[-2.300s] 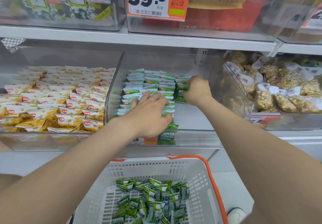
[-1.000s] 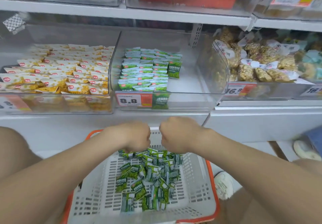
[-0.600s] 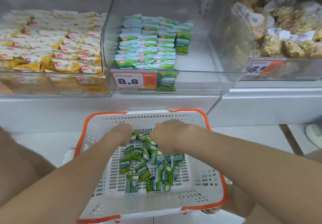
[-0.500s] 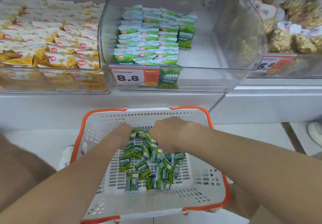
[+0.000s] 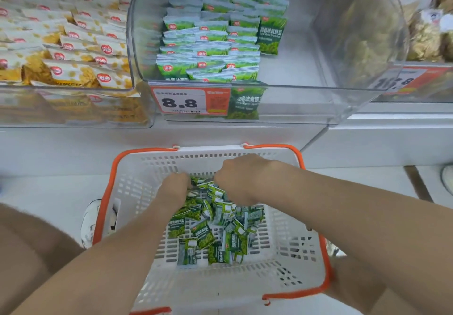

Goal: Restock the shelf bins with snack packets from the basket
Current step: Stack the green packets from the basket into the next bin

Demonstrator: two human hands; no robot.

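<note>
left hand (image 5: 175, 187), right hand (image 5: 242, 179): side by side on green packets (image 5: 208, 233), near basket (image 5: 210, 150) far wall | grip hidden, cannot tell | middle bin (image 5: 294, 69): right half bare

I log: white shelf ledge (image 5: 61, 148) carries three clear bins (image 5: 294, 103) side by side. Below it, pale floor (image 5: 49, 192) carries the white basket (image 5: 208, 150) with orange rim.

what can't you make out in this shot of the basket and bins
Head view only.
1. Fingers of the left hand and right hand: hidden behind the backs of the hands, so whether they grip any green packets is unclear.
2. The right price tag: digits distorted behind the clear middle bin wall.
3. The right bin's snacks: cut off by the frame's right edge.
</note>
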